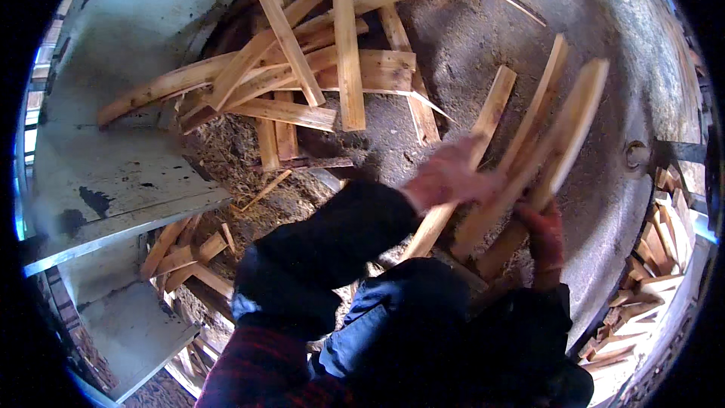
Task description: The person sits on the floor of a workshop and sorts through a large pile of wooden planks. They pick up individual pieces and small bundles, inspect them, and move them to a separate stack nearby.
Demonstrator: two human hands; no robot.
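Note:
My left hand [451, 175] stretches across a light wooden slat [495, 104], its thumb and fingers apart, the fingertips by the edge of a second slat [538, 109]. Some of its fingers are smeared by motion. Lower right, my right hand [544, 236] is closed round a broad, slightly curved wooden slat [578, 125], gripping it near its lower end. These slats lean side by side and point away from me to the upper right. Their lower ends are partly hidden by my hands and dark sleeves.
A crossed heap of wooden slats [343, 45] lies at the far left on the dirty, sawdust-strewn floor [453, 45]. Left stands a pale metal ledge [121, 189], with wood pieces [189, 257] below it. Beyond the curved wall [649, 53], more split wood [649, 279] is piled right.

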